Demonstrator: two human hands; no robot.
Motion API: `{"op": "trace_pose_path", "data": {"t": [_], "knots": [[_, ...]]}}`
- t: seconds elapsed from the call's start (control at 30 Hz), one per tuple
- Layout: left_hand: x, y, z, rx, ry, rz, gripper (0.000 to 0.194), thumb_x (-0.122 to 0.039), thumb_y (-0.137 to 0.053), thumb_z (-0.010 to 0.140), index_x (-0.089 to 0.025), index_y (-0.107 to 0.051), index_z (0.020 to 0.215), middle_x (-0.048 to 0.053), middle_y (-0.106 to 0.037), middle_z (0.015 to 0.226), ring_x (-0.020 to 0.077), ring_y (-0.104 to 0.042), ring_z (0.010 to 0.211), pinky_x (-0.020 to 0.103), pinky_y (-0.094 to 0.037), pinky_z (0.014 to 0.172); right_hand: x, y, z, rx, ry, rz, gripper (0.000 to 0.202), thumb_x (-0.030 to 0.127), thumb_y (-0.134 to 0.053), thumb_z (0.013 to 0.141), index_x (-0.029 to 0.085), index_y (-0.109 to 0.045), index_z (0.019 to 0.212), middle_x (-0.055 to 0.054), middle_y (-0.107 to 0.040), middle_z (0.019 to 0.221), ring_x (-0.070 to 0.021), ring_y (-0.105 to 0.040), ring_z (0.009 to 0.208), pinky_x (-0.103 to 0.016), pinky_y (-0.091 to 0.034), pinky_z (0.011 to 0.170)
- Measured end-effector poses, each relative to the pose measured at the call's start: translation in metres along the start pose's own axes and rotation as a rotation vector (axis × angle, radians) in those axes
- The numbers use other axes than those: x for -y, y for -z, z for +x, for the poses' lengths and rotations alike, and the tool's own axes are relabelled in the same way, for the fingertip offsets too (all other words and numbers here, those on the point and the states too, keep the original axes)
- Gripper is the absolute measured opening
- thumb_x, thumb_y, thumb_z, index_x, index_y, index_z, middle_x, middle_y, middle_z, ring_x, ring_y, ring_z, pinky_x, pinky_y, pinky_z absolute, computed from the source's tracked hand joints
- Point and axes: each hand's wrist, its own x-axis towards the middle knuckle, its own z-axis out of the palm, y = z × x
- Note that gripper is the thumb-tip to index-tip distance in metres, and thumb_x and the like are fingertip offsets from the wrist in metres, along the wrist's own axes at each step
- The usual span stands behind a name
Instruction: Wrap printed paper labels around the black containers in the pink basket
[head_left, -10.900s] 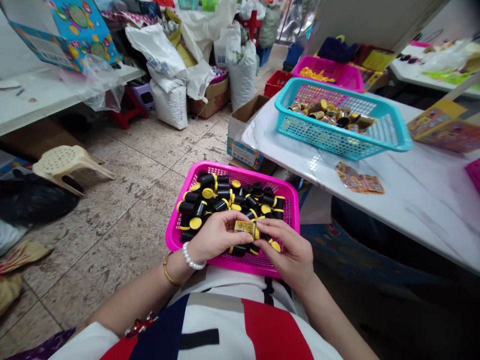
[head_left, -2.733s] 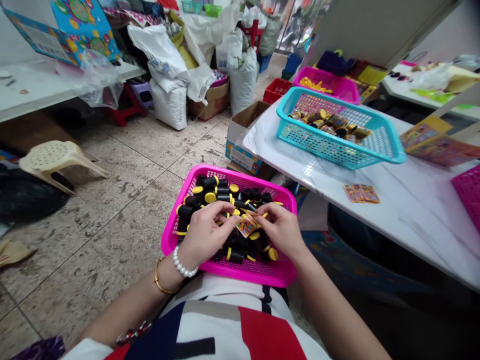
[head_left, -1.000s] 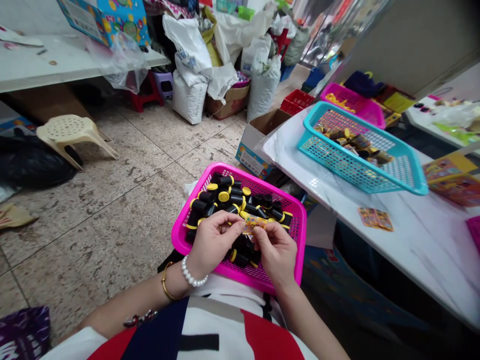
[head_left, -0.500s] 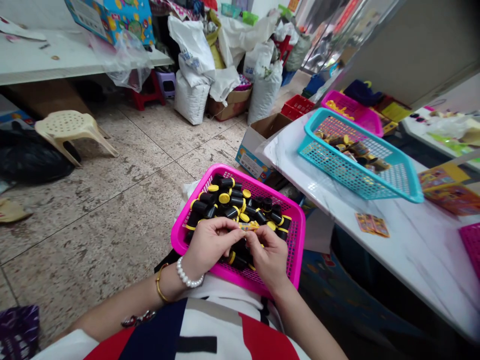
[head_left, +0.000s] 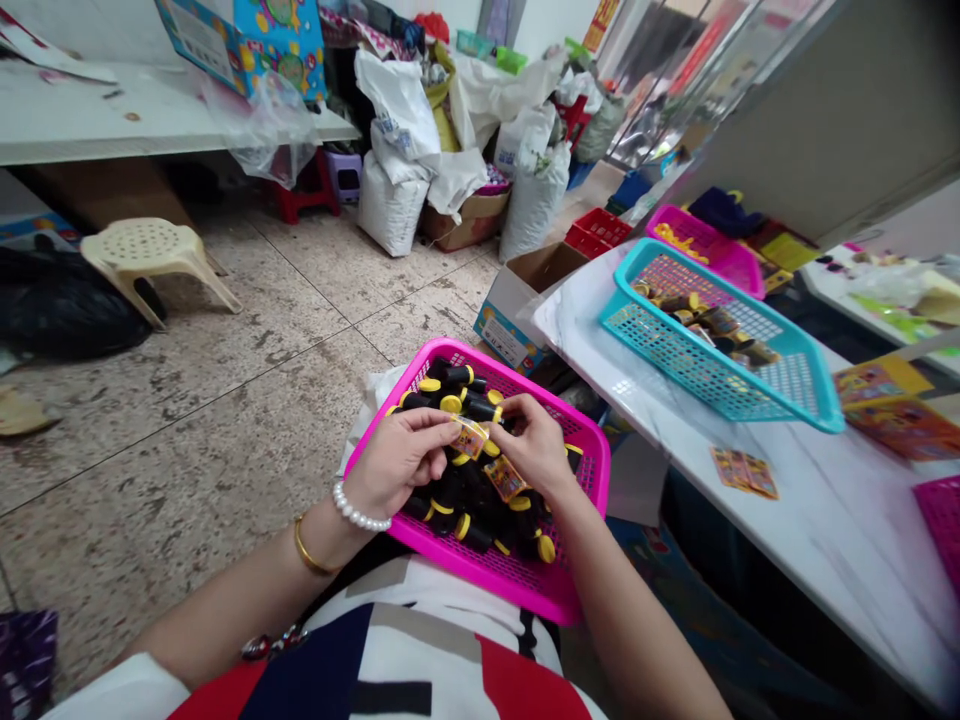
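Observation:
Over the pink basket (head_left: 592, 540) on my lap, my left hand (head_left: 397, 455) pinches the left end of a small printed yellow label (head_left: 469, 438). The fingers of my right hand (head_left: 534, 448) are closed at the label's right end. Beneath that hand shows a second printed label (head_left: 505, 479); whether it is held or lies on the pile, I cannot tell. Several small black bottles (head_left: 480, 533) with yellow caps fill the basket, lying at all angles below both hands.
A marble-patterned table (head_left: 675, 500) on the right bears a blue basket (head_left: 720, 385) of labelled bottles and a few flat printed labels (head_left: 744, 472). An open carton (head_left: 517, 310) stands beyond my basket. A cream stool (head_left: 154, 250) and white sacks (head_left: 397, 190) are on the floor.
My hands have drawn apart slightly, and the label between them is now spread flat and plainly visible. A second label shows under my right hand. The view has shifted a little.

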Motion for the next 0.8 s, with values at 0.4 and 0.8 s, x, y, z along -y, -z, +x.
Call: {"op": "trace_pose_path", "data": {"t": [0.4, 0.8], "knots": [[-0.007, -0.019, 0.007, 0.085, 0.012, -0.095, 0.023, -0.029, -0.073, 0.073, -0.014, -0.057, 0.082, -0.005, -0.054, 0.055, 0.0004, -0.037, 0.033, 0.012, -0.014, 0.031, 0.024, 0.036, -0.040, 0.014, -0.079, 0.536, 0.029, 0.029, -0.077, 0.070, 0.023, -0.063, 0.095, -0.001, -0.066, 0.088, -0.0162, -0.062, 0.077, -0.027, -0.050, 0.070], [-0.011, -0.022, 0.010, 0.109, 0.016, -0.102, 0.022, -0.028, -0.073, 0.071, -0.012, -0.059, 0.078, -0.003, -0.054, 0.057, 0.0003, -0.036, 0.034, 0.013, -0.014, 0.031, 0.035, 0.038, -0.045, -0.005, -0.007, 0.447, 0.021, 0.024, -0.073, 0.074, 0.021, -0.060, 0.091, -0.008, -0.068, 0.109, -0.0234, -0.064, 0.103, -0.041, -0.050, 0.093]]}}
